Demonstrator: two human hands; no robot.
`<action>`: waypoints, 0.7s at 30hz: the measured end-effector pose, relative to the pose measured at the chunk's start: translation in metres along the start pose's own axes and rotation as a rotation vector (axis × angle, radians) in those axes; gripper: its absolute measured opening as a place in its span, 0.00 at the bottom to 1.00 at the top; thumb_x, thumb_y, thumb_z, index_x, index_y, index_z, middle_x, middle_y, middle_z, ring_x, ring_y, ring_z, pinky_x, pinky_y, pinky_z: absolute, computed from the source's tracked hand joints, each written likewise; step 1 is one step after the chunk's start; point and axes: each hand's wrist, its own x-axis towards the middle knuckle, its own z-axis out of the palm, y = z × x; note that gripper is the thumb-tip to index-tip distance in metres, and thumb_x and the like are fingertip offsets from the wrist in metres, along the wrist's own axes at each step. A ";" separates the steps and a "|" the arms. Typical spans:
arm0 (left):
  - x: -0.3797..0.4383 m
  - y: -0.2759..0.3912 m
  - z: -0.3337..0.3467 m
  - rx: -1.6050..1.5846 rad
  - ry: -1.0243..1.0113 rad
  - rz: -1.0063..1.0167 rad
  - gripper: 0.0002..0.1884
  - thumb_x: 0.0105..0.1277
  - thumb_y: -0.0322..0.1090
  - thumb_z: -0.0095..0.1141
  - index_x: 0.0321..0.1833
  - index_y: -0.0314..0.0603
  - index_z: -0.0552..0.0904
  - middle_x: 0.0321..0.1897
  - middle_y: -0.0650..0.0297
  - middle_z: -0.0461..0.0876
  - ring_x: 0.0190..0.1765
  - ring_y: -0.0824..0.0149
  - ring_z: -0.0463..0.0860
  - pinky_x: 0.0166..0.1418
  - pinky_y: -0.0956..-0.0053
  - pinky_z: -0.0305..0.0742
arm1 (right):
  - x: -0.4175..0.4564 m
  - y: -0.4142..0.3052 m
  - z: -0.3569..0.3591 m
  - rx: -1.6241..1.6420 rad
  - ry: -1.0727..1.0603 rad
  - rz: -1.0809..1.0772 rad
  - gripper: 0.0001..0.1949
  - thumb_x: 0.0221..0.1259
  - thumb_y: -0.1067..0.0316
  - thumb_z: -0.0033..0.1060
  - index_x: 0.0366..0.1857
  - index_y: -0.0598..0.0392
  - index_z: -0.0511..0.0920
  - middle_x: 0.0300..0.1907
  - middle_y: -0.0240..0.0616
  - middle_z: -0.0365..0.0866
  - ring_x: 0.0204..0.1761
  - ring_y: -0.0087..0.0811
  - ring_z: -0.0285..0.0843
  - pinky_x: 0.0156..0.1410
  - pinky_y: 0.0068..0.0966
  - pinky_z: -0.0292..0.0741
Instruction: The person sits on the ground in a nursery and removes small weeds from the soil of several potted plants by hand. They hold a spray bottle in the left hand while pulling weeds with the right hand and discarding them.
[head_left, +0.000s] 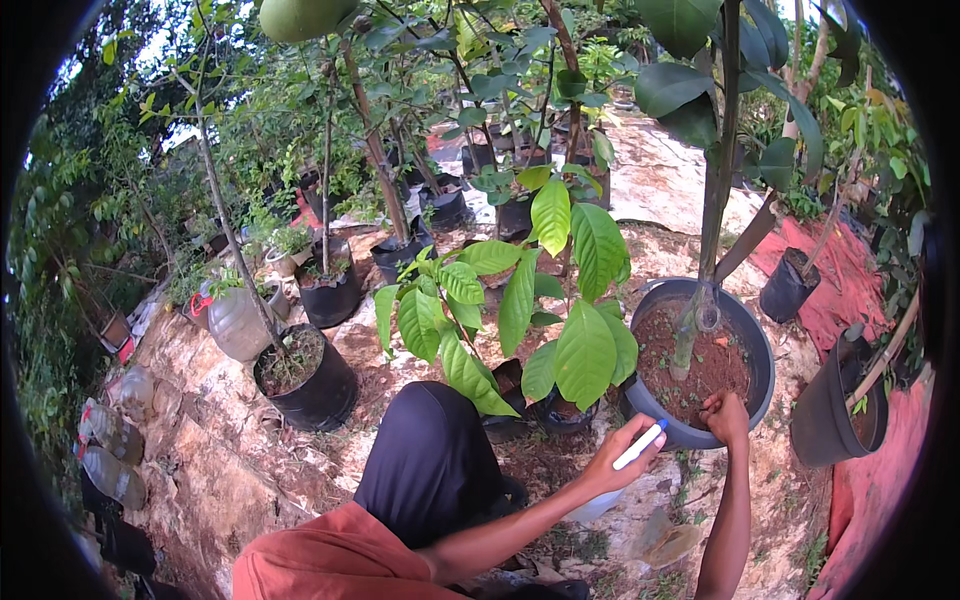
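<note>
My left hand (611, 463) grips a white marker-like stick with a blue end (639, 444), held slantwise beside the near-left rim of a large grey plastic pot (763, 367). Inside that pot, my right hand (726, 420) reaches over the near rim to the soil, its fingers bent together. Whether anything is pinched between them is hidden. Reddish-brown soil (697, 360) dotted with small green weeds fills the pot. A tree trunk (716, 202) rises from it, with clear plastic wrap (694, 322) around its lower part.
Leafy saplings (517, 300) in small black pots stand left of the grey pot. A black grow bag (307, 382) sits farther left, near plastic jugs (112, 476). To the right are a tilted dark pot (832, 412) and red sheeting (885, 480). A green fruit (304, 16) hangs overhead.
</note>
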 end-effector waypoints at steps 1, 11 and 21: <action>0.003 0.004 0.001 0.010 -0.005 0.003 0.13 0.77 0.45 0.58 0.50 0.42 0.78 0.26 0.69 0.80 0.27 0.76 0.80 0.32 0.73 0.74 | 0.003 0.007 0.001 0.000 0.030 -0.019 0.09 0.45 0.71 0.72 0.32 0.56 0.86 0.29 0.39 0.88 0.37 0.39 0.88 0.47 0.34 0.80; 0.020 0.022 0.014 0.079 -0.100 0.178 0.12 0.78 0.44 0.58 0.50 0.44 0.76 0.29 0.69 0.78 0.28 0.77 0.76 0.32 0.74 0.71 | 0.003 0.000 -0.001 -0.030 -0.077 0.035 0.09 0.48 0.66 0.78 0.34 0.50 0.91 0.36 0.41 0.92 0.45 0.41 0.91 0.57 0.35 0.82; 0.053 0.075 0.028 0.061 -0.235 0.256 0.10 0.78 0.40 0.56 0.45 0.40 0.75 0.24 0.68 0.74 0.25 0.76 0.75 0.29 0.72 0.71 | 0.011 0.000 0.003 -0.201 0.001 0.183 0.13 0.56 0.59 0.68 0.44 0.47 0.90 0.49 0.53 0.88 0.56 0.51 0.86 0.62 0.44 0.80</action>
